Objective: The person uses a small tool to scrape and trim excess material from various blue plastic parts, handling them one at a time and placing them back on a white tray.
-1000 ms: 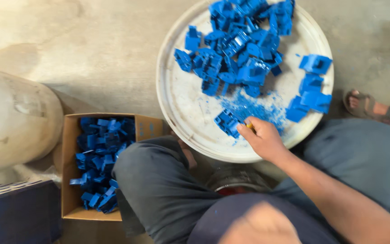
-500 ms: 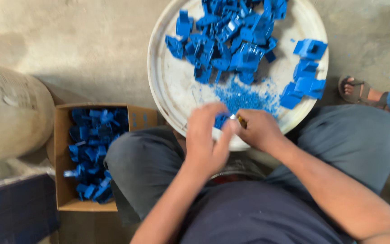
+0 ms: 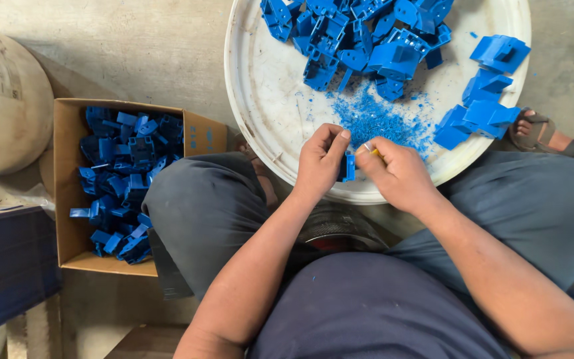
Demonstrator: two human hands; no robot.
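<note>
Concrete floor lay beneath a round white tray (image 3: 260,80). Over its near rim, the left hand (image 3: 320,163) pinched a small blue plastic part (image 3: 347,166) while the right hand (image 3: 396,174), fingers closed on a thin tool (image 3: 371,150), seemingly trimmed it; steady grip needed next.

Bare white tray (image 3: 267,100) surface open left of the hands, heap of blue parts (image 3: 360,40) crowding its far side, blue shavings (image 3: 380,119) just beyond the fingers, stacked parts (image 3: 486,100) blocking the right rim, cardboard box (image 3: 64,199) packed full beside the left knee (image 3: 194,199)
</note>
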